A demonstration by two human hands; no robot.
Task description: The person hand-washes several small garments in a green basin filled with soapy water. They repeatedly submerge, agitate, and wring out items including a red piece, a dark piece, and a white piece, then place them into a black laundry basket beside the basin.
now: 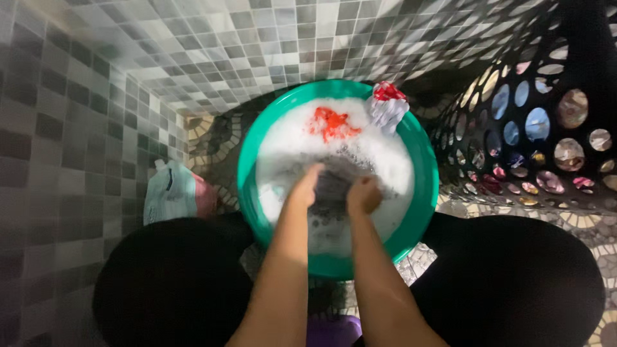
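A round green basin (423,160) full of white suds stands on the floor between my knees. Both my hands are in the foam at its middle. My left hand (306,185) and my right hand (364,195) each grip a dark wet cloth (334,186) bunched between them, partly hidden under the suds. An orange-red garment (331,124) floats at the far side of the water. A white and red cloth (387,106) hangs over the far right rim.
A black laundry basket (546,128) with round holes and clothes inside stands to the right. A white and pink pouch (172,191) leans against the grey mosaic-tiled wall (64,115) at the left. A purple object (334,329) lies under my forearms.
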